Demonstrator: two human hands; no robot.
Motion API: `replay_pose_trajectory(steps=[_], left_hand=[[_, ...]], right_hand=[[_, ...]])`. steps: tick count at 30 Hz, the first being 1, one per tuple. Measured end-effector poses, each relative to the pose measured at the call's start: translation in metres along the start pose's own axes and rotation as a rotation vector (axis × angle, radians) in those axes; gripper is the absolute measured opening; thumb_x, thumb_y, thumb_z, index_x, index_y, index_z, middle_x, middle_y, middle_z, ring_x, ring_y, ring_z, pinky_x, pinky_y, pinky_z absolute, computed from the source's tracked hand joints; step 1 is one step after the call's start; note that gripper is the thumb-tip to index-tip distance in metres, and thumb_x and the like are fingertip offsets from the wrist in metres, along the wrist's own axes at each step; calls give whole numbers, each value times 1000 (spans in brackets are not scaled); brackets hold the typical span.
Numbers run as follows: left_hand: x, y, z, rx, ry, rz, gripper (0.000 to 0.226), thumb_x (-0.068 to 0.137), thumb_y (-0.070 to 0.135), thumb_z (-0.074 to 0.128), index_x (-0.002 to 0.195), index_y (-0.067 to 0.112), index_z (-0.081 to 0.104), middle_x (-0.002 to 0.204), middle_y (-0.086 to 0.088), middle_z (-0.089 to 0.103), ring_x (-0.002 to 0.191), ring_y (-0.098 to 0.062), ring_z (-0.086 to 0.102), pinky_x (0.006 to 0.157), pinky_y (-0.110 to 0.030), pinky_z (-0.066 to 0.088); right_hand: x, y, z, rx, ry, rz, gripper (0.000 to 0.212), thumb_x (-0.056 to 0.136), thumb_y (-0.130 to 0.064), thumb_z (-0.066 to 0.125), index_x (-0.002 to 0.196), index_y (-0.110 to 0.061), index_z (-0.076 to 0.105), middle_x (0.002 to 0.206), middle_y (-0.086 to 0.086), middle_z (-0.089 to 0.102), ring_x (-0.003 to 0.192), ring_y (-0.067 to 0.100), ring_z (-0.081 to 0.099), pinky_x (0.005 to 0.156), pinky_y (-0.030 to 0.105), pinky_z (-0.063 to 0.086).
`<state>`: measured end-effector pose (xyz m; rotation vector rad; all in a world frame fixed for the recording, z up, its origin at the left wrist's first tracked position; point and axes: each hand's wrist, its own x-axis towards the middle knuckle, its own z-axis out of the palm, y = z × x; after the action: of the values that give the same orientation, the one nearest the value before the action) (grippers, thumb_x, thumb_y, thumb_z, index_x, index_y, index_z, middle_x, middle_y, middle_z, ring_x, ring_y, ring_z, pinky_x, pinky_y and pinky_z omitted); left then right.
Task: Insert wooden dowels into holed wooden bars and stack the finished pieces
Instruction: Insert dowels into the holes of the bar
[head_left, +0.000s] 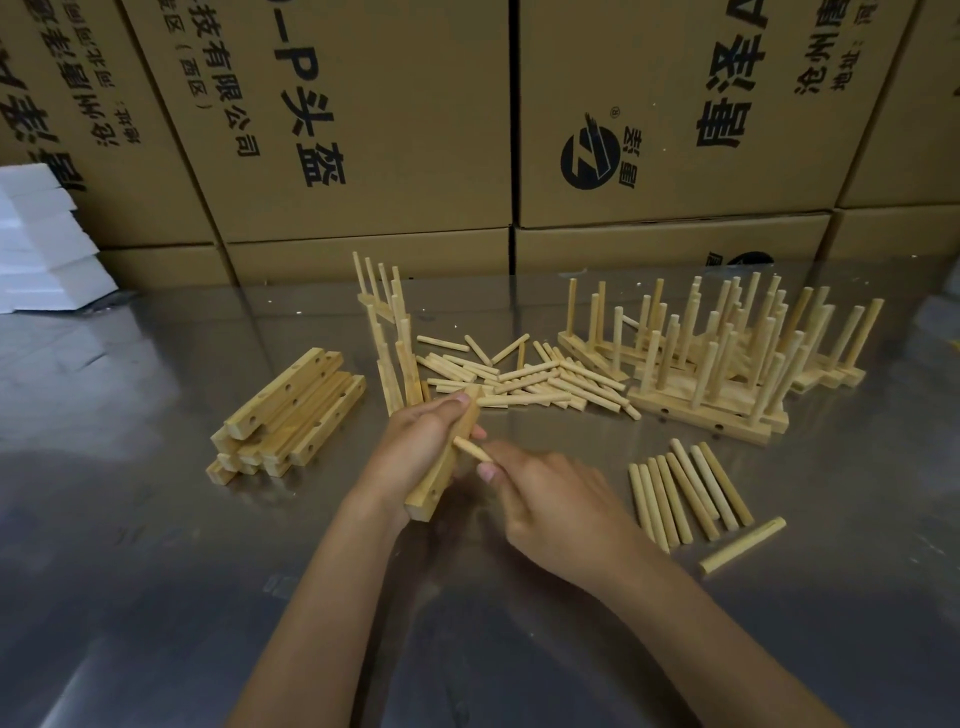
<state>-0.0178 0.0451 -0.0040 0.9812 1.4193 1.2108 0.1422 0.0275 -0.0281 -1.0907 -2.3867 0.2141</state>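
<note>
Curled round a pale holed wooden bar (441, 467), the left hand (421, 447) holds it tilted just above the shiny steel tabletop (156, 545) at centre; the right hand (550, 499) pinches a short pale wooden dowel (471, 449) whose tip meets the bar's side; at 9 o'clock of the hands lies a stack of bare holed wooden bars (291, 415); at 12 o'clock sprawls a loose heap of dowels (524, 379), with a leaning cluster of dowelled bars (389, 338) just left of it, close beyond the left hand's fingertips; at 2 o'clock stand finished bars with upright dowels (727, 353); at 3 o'clock lies a tidy row of dowels (685, 493), one stray dowel (743, 544) beside it; printed brown cardboard boxes (363, 130) wall the far edge, white foam blocks (41, 244) at 10 o'clock.
</note>
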Motion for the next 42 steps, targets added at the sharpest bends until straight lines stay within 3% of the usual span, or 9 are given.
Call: replay_pose_trajectory(steps=[8, 14, 18, 22, 25, 27, 30, 35, 42], left_hand=[[-3, -2, 2, 120, -36, 65, 33, 97, 42, 59, 82, 23, 81, 102, 10, 75, 59, -3, 63, 52, -21, 49], [-5, -4, 6, 162, -60, 119, 21, 99, 42, 58, 95, 35, 77, 84, 7, 76, 65, -2, 62, 53, -20, 48], [-6, -7, 11, 225, -88, 161, 32, 100, 42, 55, 85, 24, 78, 71, 10, 70, 58, 2, 59, 53, -20, 46], [-5, -9, 11, 225, -92, 179, 33, 99, 43, 56, 89, 21, 78, 80, 13, 71, 69, -1, 61, 58, -23, 46], [-4, -6, 14, 142, -89, 167, 27, 99, 41, 56, 95, 28, 79, 81, 7, 72, 67, -3, 63, 53, -18, 47], [-4, -5, 16, 77, -72, 131, 20, 100, 38, 56, 108, 36, 74, 81, 3, 73, 69, -6, 64, 52, -20, 48], [-4, -6, 17, 67, 20, 100, 23, 101, 37, 55, 109, 28, 75, 86, 6, 75, 79, -11, 63, 56, -23, 47], [1, -3, 9, 35, 242, 27, 34, 101, 36, 55, 118, 13, 73, 61, 21, 66, 77, -8, 57, 44, -16, 46], [5, -6, 12, 30, 266, 15, 35, 102, 35, 53, 123, 13, 70, 75, 12, 65, 79, -8, 55, 53, -22, 43]], right_hand=[[-1, 10, -3, -3, 50, 44, 30, 100, -38, 40, 126, -36, 54, 74, -4, 60, 79, 27, 62, 58, 33, 24], [-1, 11, -11, -29, 6, 51, 23, 97, -36, 43, 110, -32, 61, 61, -11, 41, 69, 25, 54, 57, 34, 22], [1, 17, -14, 157, -80, 106, 18, 98, -31, 48, 84, -25, 58, 55, -19, 51, 56, 8, 44, 50, 26, 27], [3, 20, -13, 381, -135, 141, 23, 99, -23, 50, 87, -13, 66, 52, -21, 48, 51, 5, 41, 48, 18, 26], [5, 20, -13, 427, -103, 173, 21, 99, -25, 52, 94, -17, 71, 58, -34, 54, 53, 4, 47, 51, 20, 32], [5, 19, -16, 399, -79, 170, 18, 98, -31, 54, 97, -27, 72, 63, -30, 59, 53, 5, 49, 51, 19, 37], [6, 23, -25, 309, -70, 228, 20, 90, -52, 60, 102, -37, 68, 76, -12, 67, 67, 6, 60, 64, 32, 51], [-1, 54, -55, -28, 13, 510, 31, 85, -57, 63, 76, -27, 59, 70, -11, 61, 72, 12, 59, 60, 29, 35], [-8, 84, -68, -121, -301, 748, 33, 82, -54, 66, 71, -26, 51, 74, -7, 56, 79, 14, 56, 61, 31, 37]])
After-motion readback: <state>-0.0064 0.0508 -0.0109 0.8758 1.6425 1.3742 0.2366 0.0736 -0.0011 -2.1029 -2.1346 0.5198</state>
